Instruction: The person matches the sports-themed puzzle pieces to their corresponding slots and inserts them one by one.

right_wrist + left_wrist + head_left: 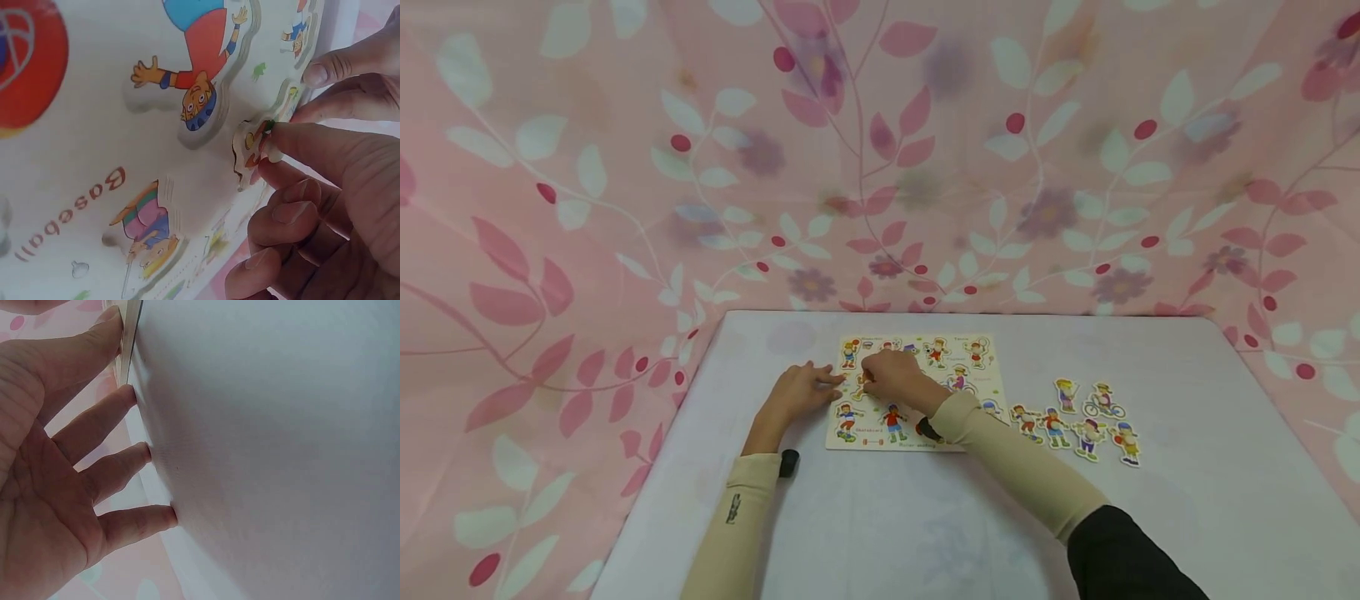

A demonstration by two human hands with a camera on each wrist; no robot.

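A flat puzzle board [872, 412] printed with children playing sports lies toward the back of the table. My right hand [895, 377] reaches over its left part. Between thumb and index finger it pinches a small puzzle piece [249, 150], seen tilted close over the board in the right wrist view; the fingers cover part of its picture. My left hand [801, 390] is at the board's left edge with its fingers spread. In the left wrist view its thumb [103, 340] touches the board's side, and its other fingertips rest on the white cloth.
Several loose puzzle pieces lie right of the board, among them a cyclist piece [1103, 402] and one child figure [1127, 443]. A white cloth [880, 517] covers the table. Behind it hangs a pink floral curtain [880, 167]. Dark wrist cameras sit below both hands.
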